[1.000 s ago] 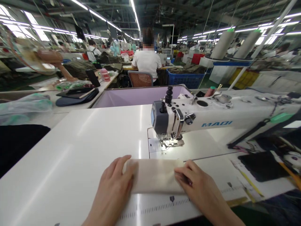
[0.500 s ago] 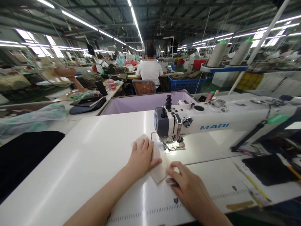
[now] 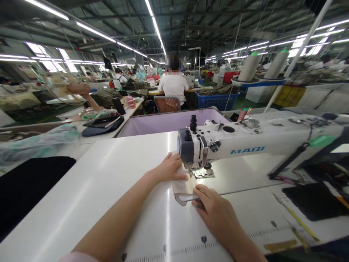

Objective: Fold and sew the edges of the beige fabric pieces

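A small cream fabric piece (image 3: pixel 180 187) lies on the white sewing table, beside the needle area of a white sewing machine (image 3: pixel 251 134). My left hand (image 3: pixel 170 169) rests flat on the fabric's far part, fingers stretched toward the machine head and thumb pointing right. My right hand (image 3: pixel 214 207) pinches the near right edge of the fabric between thumb and fingers. Something dark and small shows beneath those fingers; its kind is unclear. The near edge of the fabric curls up off the table. The metal presser foot (image 3: pixel 204 174) is just beyond my right fingertips.
A black cloth (image 3: pixel 32 189) hangs over the table's left side. On the right are a black flat item (image 3: pixel 313 202) and a yellow tape measure (image 3: pixel 300 222). Thread cones (image 3: pixel 248 68) stand behind the machine. A lilac-lined bin (image 3: pixel 152 123) and a seated person (image 3: pixel 173 87) are ahead.
My left hand has slid forward, closer to the machine head, and the fabric has turned and shifted toward the needle. Its near edge now curls upward. My right hand stays at the edge.
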`<move>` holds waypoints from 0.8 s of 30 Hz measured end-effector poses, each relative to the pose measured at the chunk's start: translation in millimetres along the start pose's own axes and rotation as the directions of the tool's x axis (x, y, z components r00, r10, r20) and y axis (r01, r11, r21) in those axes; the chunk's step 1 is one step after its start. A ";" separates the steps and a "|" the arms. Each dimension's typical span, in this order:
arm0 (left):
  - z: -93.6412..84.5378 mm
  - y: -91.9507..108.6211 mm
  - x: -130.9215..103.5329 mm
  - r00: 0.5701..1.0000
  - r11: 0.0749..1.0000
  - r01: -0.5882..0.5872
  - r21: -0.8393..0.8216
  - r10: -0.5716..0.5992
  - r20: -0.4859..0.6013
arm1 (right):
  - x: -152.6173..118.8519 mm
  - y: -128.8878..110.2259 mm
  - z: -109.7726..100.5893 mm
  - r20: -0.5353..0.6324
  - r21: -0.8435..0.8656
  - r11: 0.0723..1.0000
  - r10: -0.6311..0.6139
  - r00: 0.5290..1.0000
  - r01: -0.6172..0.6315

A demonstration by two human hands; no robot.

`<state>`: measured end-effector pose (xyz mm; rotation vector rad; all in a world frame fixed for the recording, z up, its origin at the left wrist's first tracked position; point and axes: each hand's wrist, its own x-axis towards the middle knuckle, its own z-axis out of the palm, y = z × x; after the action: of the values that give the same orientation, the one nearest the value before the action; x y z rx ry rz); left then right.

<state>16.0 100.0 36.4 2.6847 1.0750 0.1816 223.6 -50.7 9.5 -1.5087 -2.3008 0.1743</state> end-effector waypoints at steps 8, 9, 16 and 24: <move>0.7 -7.1 1.8 1.000 0.999 -0.021 -0.033 0.020 -0.019 | 2.2 -0.9 2.2 -0.010 -0.011 1.000 0.010 1.000 -0.010; 1.0 -7.1 2.0 1.000 0.999 -0.021 -0.033 0.021 -0.019 | 2.2 -0.8 2.1 -0.008 -0.014 1.000 0.009 1.000 -0.009; 0.3 -4.9 2.0 0.999 0.999 -0.034 -0.012 0.034 -0.021 | 5.2 -1.9 -3.4 0.045 -0.067 0.998 0.002 0.999 0.001; -9.4 16.5 -1.3 0.997 0.991 0.031 0.133 -0.022 -0.075 | 13.0 -0.8 -9.5 0.046 -0.036 0.999 -0.021 0.999 0.022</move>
<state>24.1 89.3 49.9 2.8002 1.1837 0.2115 222.0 -40.2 21.7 -1.5119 -2.3676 0.1635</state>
